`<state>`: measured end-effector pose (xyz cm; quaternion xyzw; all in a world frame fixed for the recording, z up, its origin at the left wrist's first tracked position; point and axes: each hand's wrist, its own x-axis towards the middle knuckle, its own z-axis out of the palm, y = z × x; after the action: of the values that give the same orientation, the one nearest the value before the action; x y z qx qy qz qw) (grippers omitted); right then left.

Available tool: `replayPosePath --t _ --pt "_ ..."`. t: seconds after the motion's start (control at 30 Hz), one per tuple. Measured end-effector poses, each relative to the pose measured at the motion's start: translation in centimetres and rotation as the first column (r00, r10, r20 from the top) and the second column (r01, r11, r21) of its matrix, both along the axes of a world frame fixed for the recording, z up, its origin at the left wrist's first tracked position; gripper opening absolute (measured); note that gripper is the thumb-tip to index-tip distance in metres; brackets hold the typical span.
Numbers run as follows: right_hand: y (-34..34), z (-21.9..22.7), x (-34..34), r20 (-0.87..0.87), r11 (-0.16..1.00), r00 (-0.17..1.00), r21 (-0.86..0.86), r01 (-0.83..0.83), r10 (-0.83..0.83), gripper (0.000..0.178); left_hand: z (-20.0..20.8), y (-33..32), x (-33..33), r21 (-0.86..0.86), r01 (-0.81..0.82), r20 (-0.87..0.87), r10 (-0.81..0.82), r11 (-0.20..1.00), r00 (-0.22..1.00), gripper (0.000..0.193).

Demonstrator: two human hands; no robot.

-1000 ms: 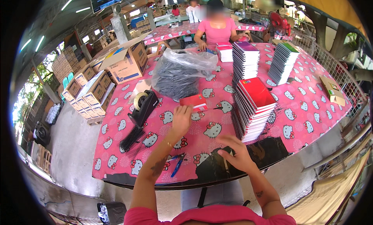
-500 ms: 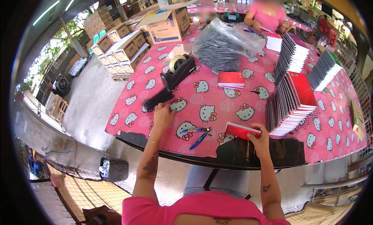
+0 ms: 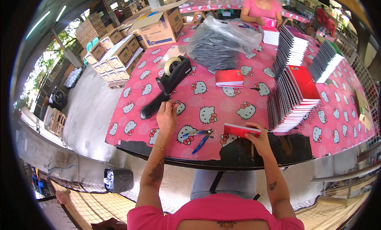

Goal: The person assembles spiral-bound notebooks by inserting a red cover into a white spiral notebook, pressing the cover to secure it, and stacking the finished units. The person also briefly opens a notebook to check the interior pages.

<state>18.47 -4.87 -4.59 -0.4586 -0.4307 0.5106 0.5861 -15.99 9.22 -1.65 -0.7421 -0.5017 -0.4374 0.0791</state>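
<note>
My left hand (image 3: 166, 118) is at the near end of a small pile of black spiral binding coils (image 3: 154, 106), its thumb and fingertips pinched together. Whatever is between those fingertips is too small to make out. In my right hand (image 3: 259, 139) is a small red notebook (image 3: 238, 130), held by its right end just above the table's near edge. Blue-handled cutting pliers (image 3: 203, 142) lie open on the table between my hands. Farther back, another small stack of red notebooks (image 3: 229, 78) lies flat.
A black tape dispenser (image 3: 174, 76) stands beyond the coils, near a clear plastic bag (image 3: 216, 45) full of black coils. Tall stacks of spiral-bound red notebooks (image 3: 295, 97) rise at right. A cardboard box (image 3: 160, 29) sits far left. Across the table, a person (image 3: 262, 11) handles notebooks.
My left hand has drawn its fingertips together beside the coil pile. My right hand still grips the notebook, now turned slightly. The view has shifted a little, and the co-worker has lifted a notebook.
</note>
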Motion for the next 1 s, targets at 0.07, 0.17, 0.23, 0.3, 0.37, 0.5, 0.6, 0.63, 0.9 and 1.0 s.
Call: replayPosePath --t 0.07,0.17,0.23,0.3,0.37,0.5,0.6,0.63,0.9,1.0 --pt "0.3 -0.9 0.7 0.067 0.999 0.997 0.0 -0.047 0.046 0.027 1.1 -0.9 2.6 -0.021 0.144 0.087 -0.141 0.989 0.986 0.013" --pt "0.4 -1.4 0.9 0.076 0.997 0.995 0.017 -0.069 0.067 0.028 2.1 -5.1 6.8 -0.231 0.488 0.262 -0.429 0.842 0.864 0.017" --pt "0.3 -1.4 0.9 0.088 0.997 0.994 0.017 -0.071 0.069 0.027 2.6 -7.3 8.8 -0.316 0.518 0.253 -0.455 0.795 0.854 0.021" --pt "0.3 -1.3 0.8 0.097 0.998 0.993 0.014 -0.067 0.066 0.027 1.1 -7.4 9.7 -0.197 0.532 0.169 -0.506 0.824 0.846 0.027" --pt "0.2 -1.2 0.6 0.106 0.998 0.993 0.008 -0.057 0.055 0.026 0.3 -7.2 10.1 -0.163 0.524 0.176 -0.498 0.836 0.849 0.024" --pt "0.0 -1.3 1.0 0.126 0.997 0.989 0.009 -0.077 0.076 0.025 -0.2 -7.3 10.5 -0.205 0.498 0.2 -0.462 0.843 0.864 0.022" --pt "0.0 -0.9 1.0 0.165 0.995 0.982 0.021 -0.093 0.089 0.024 -0.2 -6.7 10.5 -0.222 0.526 0.232 -0.48 0.821 0.846 0.025" --pt "-0.1 -1.1 1.1 0.19 0.995 0.978 0.024 -0.098 0.092 0.024 0.1 -6.5 10.2 -0.246 0.562 0.206 -0.524 0.79 0.827 0.026" --pt "-1.4 -0.5 1.3 0.223 0.984 0.964 0.065 -0.163 0.145 0.024 3.0 -6.6 9.2 -0.497 0.64 0.128 -0.681 0.585 0.721 0.021" --pt "-2.2 1.3 0.7 0.253 0.985 0.959 0.08 -0.154 0.129 0.024 4.9 -7.5 9.7 -0.4 0.677 0.06 -0.719 0.618 0.692 0.022"
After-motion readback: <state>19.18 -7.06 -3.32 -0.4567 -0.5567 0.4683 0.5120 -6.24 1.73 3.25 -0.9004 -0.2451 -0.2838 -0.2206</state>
